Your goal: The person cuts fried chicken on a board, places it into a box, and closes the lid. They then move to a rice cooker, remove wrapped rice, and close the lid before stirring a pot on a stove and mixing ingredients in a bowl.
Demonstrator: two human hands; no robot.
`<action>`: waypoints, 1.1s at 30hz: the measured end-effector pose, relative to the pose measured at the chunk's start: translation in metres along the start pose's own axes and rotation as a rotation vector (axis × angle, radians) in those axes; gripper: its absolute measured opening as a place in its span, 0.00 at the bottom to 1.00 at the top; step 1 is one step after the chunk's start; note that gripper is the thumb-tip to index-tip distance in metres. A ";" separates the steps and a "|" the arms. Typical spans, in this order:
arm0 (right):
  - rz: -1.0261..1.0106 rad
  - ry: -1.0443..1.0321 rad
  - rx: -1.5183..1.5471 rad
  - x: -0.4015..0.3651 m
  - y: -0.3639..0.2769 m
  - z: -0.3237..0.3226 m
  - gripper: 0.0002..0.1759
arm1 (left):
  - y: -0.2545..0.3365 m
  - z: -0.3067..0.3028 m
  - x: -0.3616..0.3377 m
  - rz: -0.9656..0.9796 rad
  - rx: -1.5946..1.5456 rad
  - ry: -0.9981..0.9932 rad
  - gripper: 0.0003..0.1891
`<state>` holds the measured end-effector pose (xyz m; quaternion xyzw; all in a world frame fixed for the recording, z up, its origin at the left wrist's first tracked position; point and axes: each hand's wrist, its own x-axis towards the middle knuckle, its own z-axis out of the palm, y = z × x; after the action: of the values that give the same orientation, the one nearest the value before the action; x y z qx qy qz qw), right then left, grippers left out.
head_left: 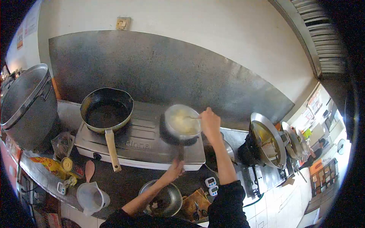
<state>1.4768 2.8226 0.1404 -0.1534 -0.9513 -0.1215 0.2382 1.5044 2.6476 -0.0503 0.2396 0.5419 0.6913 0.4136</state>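
Head view: left hand (175, 167) closed round handle of pan (167, 118), pan on right burner of stove (140, 146). Right hand (210, 121) grips utensil (193, 117), tip inside pan. Black pan (106, 112) on left burner.

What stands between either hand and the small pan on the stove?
Nothing visible. The right hand holds a utensil reaching into the small pan, and the left hand grips its handle.

Single head-worn fisheye view, looking forward and down, close above stove (144, 140), wall (213, 34) behind.
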 end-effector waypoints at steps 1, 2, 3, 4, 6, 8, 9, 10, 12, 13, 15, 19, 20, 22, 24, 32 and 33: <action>0.013 -0.057 -0.036 -0.003 -0.003 0.004 0.07 | -0.001 0.001 0.001 -0.001 -0.036 -0.002 0.21; 0.025 -0.115 -0.073 -0.009 -0.007 0.011 0.07 | -0.003 0.002 0.000 -0.002 -0.075 -0.004 0.21; 0.035 -0.174 -0.113 -0.015 -0.010 0.019 0.08 | -0.003 0.000 -0.001 0.044 0.032 -0.029 0.21; 0.027 -0.176 -0.120 -0.021 -0.011 0.028 0.08 | -0.001 -0.004 -0.002 0.091 0.138 -0.054 0.20; 0.001 -0.167 -0.133 -0.023 -0.014 0.039 0.08 | 0.002 -0.005 -0.001 0.090 0.186 -0.055 0.20; -0.031 -0.055 -0.081 -0.018 0.004 0.023 0.07 | 0.003 0.000 -0.001 -0.017 0.066 -0.008 0.21; -0.043 -0.001 -0.053 -0.017 0.008 0.013 0.07 | 0.002 0.000 0.000 -0.041 0.027 -0.015 0.20; -0.028 -0.016 -0.049 -0.017 0.005 0.007 0.07 | 0.000 -0.001 0.001 -0.065 -0.010 -0.024 0.20; 0.008 -0.054 -0.044 -0.021 -0.004 0.002 0.08 | -0.004 -0.001 0.001 -0.055 -0.066 -0.019 0.20; 0.005 -0.078 -0.068 -0.024 -0.010 0.011 0.07 | -0.006 0.000 0.000 -0.021 -0.088 -0.004 0.20; -0.003 -0.125 -0.119 -0.027 -0.024 0.027 0.08 | -0.004 0.000 -0.001 -0.027 -0.025 -0.070 0.22; 0.038 -0.147 -0.070 -0.013 -0.009 -0.001 0.07 | 0.001 -0.006 0.000 -0.029 0.032 -0.111 0.24; 0.014 -0.102 -0.040 -0.013 -0.009 -0.001 0.07 | -0.002 -0.004 -0.001 0.004 -0.025 -0.058 0.24; -0.027 -0.099 -0.039 -0.017 -0.013 0.007 0.07 | 0.001 -0.007 -0.002 -0.044 0.068 -0.075 0.23; -0.065 -0.175 -0.097 -0.019 -0.029 0.026 0.07 | 0.006 -0.006 -0.002 -0.096 0.104 -0.061 0.22; -0.018 -0.155 -0.064 -0.021 -0.025 0.023 0.07 | 0.004 -0.014 0.002 -0.191 0.128 -0.155 0.23; -0.058 -0.136 -0.093 -0.022 -0.031 0.023 0.07 | 0.004 -0.013 0.001 -0.097 0.166 -0.135 0.23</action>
<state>1.4745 2.7957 0.1049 -0.1445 -0.9627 -0.1616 0.1620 1.4931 2.6409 -0.0505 0.2926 0.5790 0.6055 0.4609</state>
